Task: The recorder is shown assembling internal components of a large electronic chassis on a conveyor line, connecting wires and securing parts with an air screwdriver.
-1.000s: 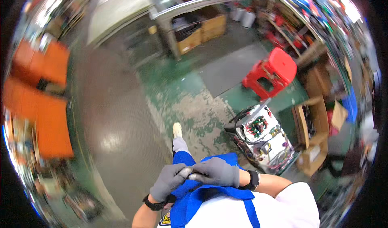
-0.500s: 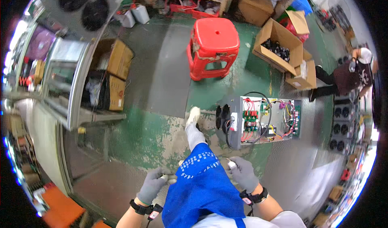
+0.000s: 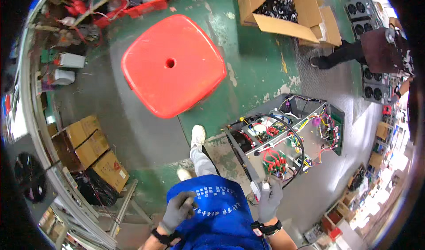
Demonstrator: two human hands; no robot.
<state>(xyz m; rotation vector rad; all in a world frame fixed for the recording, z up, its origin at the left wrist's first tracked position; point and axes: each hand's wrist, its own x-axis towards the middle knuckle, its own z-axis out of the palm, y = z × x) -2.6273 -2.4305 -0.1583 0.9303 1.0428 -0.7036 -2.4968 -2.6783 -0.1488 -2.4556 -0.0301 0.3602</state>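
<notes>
On the floor to the person's right, the open electronics chassis lay, long axis slanting rightward and away, dark end panel facing back leftward. Over the blue apron, the left hand pointed forward, fingers curled, their closure unclear. Pointing forward, the right hand overlapped the chassis's near corner; whether its fingers gripped couldn't be told.

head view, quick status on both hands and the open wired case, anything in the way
Left hand gloved, by left edge of blue apron. Right hand gloved, near open case, contact unclear. Wiring exposed. Black cable arcs across case's open top.
</notes>
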